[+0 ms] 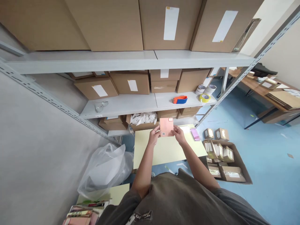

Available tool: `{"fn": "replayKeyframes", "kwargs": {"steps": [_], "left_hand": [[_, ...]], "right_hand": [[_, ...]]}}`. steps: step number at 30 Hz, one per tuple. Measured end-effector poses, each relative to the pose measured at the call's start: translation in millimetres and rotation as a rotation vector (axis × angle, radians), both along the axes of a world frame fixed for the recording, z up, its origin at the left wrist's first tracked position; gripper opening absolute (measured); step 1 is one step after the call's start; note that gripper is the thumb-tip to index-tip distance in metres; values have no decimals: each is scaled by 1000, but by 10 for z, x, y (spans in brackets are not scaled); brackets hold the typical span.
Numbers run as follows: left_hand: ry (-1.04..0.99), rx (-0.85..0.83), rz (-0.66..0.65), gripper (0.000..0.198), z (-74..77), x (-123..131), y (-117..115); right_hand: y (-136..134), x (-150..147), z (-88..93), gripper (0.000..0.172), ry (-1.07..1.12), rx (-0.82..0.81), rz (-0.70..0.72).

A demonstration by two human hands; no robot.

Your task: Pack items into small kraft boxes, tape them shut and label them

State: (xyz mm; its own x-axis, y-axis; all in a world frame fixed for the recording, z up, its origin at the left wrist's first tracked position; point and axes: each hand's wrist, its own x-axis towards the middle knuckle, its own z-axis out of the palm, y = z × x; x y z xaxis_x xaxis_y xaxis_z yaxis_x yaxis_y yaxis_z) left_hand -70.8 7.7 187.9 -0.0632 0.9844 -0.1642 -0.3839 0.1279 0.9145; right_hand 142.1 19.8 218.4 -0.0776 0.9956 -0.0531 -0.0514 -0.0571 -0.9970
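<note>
Both my hands hold a small flat pink box [166, 126] above a pale yellow table top [164, 150]. My left hand [154, 135] pinches its lower left edge, fingers closed on it. On the lower right edge my right hand [178, 133] grips the same box. The box shows a small label near its bottom and a rounded cut-out at its top corner. A small pink-purple item [195, 134] lies on the table to the right of my right hand.
Grey metal shelving [140, 104] holds many brown cartons, an orange-blue tape dispenser [180, 99] and tape rolls [205, 97]. An open carton of white packets [143, 119] sits behind the table. A floor carton of small boxes [222, 159] lies right; a plastic bag [105, 172] left.
</note>
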Motion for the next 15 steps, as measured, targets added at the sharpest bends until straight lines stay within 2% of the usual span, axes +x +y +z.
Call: {"fn": "replayKeyframes", "kwargs": {"steps": [3,5,7,9,12,14,15], "left_hand": [[24,-5,24,75,43,66,1],[130,16,100,69,97,112,2],[286,59,175,61,169,182,4],[376,117,156,59,241,299,7],[319,195,30,68,305,508,26],[236,199,20,72,306,577,43],[191,178,34,72,298,572,50]], "right_hand": [[14,61,94,57,151,-66,56],[25,102,136,55,177,-79,47],[41,125,156,55,179,-57,35],[56,116,152,55,167,10,65],[75,62,107,51,89,154,196],[98,50,59,48,18,205,243],[116,62,32,47,-10,206,223]]}}
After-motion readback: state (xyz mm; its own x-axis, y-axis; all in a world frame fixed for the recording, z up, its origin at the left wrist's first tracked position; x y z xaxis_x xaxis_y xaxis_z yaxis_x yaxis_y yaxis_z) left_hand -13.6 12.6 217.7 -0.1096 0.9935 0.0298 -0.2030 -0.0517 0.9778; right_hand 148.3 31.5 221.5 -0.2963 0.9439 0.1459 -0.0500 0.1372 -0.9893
